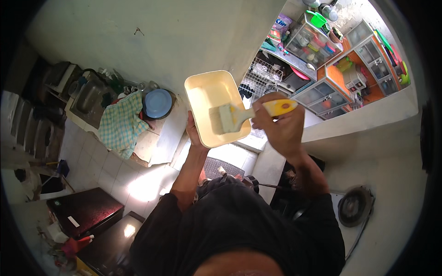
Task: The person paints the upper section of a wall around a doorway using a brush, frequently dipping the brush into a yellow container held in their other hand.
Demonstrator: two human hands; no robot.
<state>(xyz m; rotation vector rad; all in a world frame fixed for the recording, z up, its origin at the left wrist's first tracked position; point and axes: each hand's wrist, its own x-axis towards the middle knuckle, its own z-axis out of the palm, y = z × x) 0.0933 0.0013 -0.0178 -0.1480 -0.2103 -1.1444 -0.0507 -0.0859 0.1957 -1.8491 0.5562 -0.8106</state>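
Observation:
My left hand [195, 132] grips a pale yellow rectangular plastic tub [203, 136] by its left wall, raised in front of my chest. The tub's open side faces me, and I cannot make out any contents beyond its pale interior. In my right hand [281, 122] is a wide flat paintbrush [226, 119] with a yellow-tipped handle. Its pale bristles lie over the inside of the tub, slightly blurred; whether they touch the bottom is hard to tell.
A painted wall [155, 41] rises ahead. To the left, a counter holds a steel sink [93, 100], a checked cloth [121, 120] and blue plates [158, 102]. Glass-doored cabinets [326, 98] stand beyond an opening at right. Dark-topped appliances [86, 210] are at lower left.

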